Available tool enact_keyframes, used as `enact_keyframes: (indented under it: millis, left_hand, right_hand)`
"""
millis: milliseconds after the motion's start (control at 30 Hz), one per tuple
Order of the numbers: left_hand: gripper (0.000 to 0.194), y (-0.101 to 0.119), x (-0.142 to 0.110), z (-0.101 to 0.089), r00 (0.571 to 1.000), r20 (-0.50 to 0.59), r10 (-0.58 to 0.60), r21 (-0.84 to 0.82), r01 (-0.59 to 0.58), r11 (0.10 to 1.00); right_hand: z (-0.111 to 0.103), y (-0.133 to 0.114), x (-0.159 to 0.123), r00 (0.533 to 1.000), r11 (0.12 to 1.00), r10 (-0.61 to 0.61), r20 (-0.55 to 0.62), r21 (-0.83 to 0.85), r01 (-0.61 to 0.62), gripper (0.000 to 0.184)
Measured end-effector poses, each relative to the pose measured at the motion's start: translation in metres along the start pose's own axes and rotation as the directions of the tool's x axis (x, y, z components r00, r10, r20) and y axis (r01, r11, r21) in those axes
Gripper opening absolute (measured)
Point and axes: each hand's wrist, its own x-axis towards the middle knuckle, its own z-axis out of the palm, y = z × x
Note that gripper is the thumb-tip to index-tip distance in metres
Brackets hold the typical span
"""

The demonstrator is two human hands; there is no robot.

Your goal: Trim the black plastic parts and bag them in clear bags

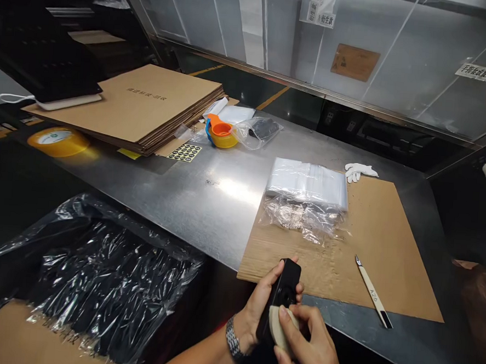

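My left hand (259, 302) is wrapped round a long black plastic part (289, 274), with a patterned band on the wrist below. Pinched in the fingers of my right hand (313, 345) is a pale cream pad (277, 329), rounded at its edge, which lies against the lower part of the black piece. Both hands are at the front edge of the metal table. Just beyond them lies a sheet of brown cardboard (380, 223), bearing a stack of clear plastic bags (309, 180) and a cream-handled craft knife (372, 291).
On the steel table (176, 194) sit a stack of flat cardboard (166, 95), an orange tape dispenser (221, 134), a sticker sheet (185, 152) and a white glove (361, 171). Yellow tape (58, 140) is at the left edge. Below left, a lined box holds black items in plastic (109, 278).
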Motion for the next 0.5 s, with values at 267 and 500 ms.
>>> enact_keyframes:
  millis: [267, 500]
  left_hand:
    - [0.033, 0.010, 0.005, -0.002, 1.000, -0.023, 0.005, -0.197, -0.010, 0.980]
    - [0.042, 0.012, -0.011, 0.003, 0.944, 0.017, 0.329, 0.102, -0.329, 0.939]
  right_hand:
    - [0.019, -0.005, -0.026, 0.997, 0.998, 0.041, -0.060, -0.040, -0.044, 0.059]
    - [-0.004, 0.054, -0.043, 0.992, 0.984, 0.057, -0.115, -0.164, -0.076, 0.052]
